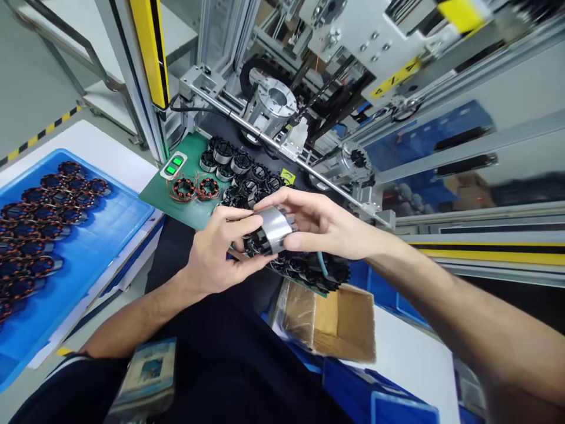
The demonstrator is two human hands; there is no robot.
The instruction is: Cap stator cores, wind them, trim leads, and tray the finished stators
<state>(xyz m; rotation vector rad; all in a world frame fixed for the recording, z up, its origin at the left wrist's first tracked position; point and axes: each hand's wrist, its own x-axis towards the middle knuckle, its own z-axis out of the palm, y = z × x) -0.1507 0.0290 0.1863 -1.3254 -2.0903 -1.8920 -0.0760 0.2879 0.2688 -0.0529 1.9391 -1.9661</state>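
Both hands hold one motor stator point(269, 232), a black toothed ring with a shiny metal band round it, above the near edge of a green mat point(165, 197). My left hand point(220, 250) grips it from below and the left, thumb on its rim. My right hand point(320, 227) pinches the metal band from the right, fingers over the top. Several more black stators point(245, 168) stand crowded on the mat behind and under the hands. Two copper-wound stators point(195, 188) lie at the mat's left.
A blue tray point(88, 247) at the left carries rows of wound stators point(39, 218). A winding machine with a metal chuck point(276, 103) and rails rises behind the mat. An open cardboard box point(329, 321) sits below the hands. A green button box point(173, 165) lies by the yellow post.
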